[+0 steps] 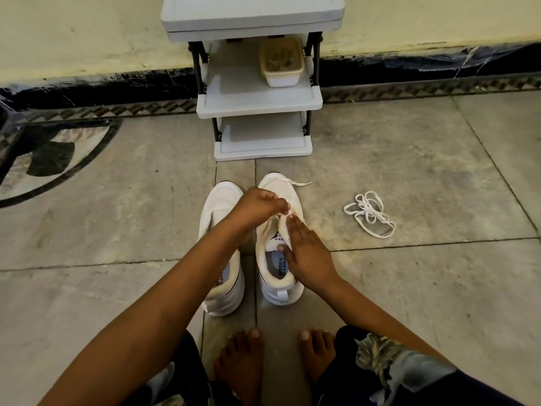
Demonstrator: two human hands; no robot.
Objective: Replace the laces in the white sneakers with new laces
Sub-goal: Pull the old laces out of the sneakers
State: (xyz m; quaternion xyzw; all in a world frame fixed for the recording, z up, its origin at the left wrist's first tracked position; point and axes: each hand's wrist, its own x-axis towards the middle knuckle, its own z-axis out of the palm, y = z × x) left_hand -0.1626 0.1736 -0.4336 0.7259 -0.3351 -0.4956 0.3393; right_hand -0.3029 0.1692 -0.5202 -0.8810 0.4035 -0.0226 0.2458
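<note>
Sneakers, white, one pair, side by side on the floor, toes away from the person.
Left sneaker: no lace visible; tongue area bare.
Left grip: reaches across, fingers pinched on a lace at the right sneaker's eyelets.
Right sneaker: lace partly threaded, one end trailing off the toe.
Right grip: released, fingers flat along the tongue, thumb at the collar, steadying.
Loose lace: tangled bundle, well apart to the right; old or new, cannot tell.
Progress, judged: early to midway; neither sneaker fully laced.
</note>
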